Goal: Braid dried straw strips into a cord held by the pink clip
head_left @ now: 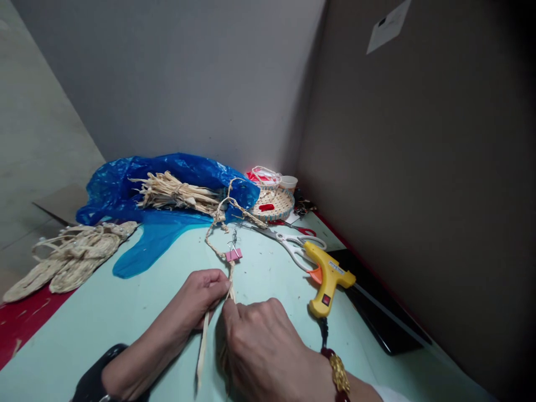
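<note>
Directly below the pink binder clip (233,255), left hand (201,296) and right hand (262,349) both pinch the straw braid (231,279). Beyond the clip, the plaited cord (208,241) appears finished. Nearer than the clip, loose strands (202,352) lie unplaited.

A tan braided cord (213,248) is carrying a pink binder clip (233,255). At its three o'clock a yellow glue gun (329,276) is showing an orange tip; at eleven o'clock a blue plastic bag (125,184) is shining.
</note>
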`<state>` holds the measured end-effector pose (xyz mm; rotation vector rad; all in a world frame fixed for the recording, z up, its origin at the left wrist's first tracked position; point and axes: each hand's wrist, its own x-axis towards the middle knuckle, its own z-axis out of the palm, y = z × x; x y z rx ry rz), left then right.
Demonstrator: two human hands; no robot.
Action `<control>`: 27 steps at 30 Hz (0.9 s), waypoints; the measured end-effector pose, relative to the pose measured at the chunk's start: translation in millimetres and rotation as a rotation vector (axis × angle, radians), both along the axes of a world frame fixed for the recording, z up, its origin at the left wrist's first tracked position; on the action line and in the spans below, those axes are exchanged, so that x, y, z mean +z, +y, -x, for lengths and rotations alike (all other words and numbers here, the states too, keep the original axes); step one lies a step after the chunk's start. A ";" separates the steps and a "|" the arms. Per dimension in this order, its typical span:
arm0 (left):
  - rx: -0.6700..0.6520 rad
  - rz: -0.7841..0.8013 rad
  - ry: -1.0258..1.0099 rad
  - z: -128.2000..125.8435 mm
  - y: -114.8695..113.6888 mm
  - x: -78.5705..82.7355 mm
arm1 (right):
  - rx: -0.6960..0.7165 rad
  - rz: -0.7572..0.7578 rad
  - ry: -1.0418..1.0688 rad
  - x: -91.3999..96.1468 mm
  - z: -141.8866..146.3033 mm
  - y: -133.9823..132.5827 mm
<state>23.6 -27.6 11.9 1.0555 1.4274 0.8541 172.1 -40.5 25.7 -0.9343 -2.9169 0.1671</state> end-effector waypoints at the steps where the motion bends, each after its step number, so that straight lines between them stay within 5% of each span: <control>1: -0.008 0.019 -0.027 0.3 -0.5 0.6 | 0.000 -0.005 0.004 -1.1 0.4 0.1; 9: -0.049 -0.021 -0.037 5.7 0.1 -6.9 | -0.048 0.079 0.058 8.0 -2.9 0.2; 14: -0.094 -0.073 0.000 5.9 -1.5 -1.9 | -0.275 0.338 0.405 25.9 -19.1 20.2; 17: -0.092 -0.018 -0.004 4.4 -2.8 3.0 | -0.343 0.449 0.626 16.6 -21.0 37.0; 22: -0.129 -0.048 0.047 3.6 -2.4 5.7 | -0.193 0.786 0.656 -7.7 -14.7 51.8; 27: -0.159 -0.197 0.304 6.0 -0.1 0.9 | -0.236 0.668 0.576 -3.8 -15.0 49.6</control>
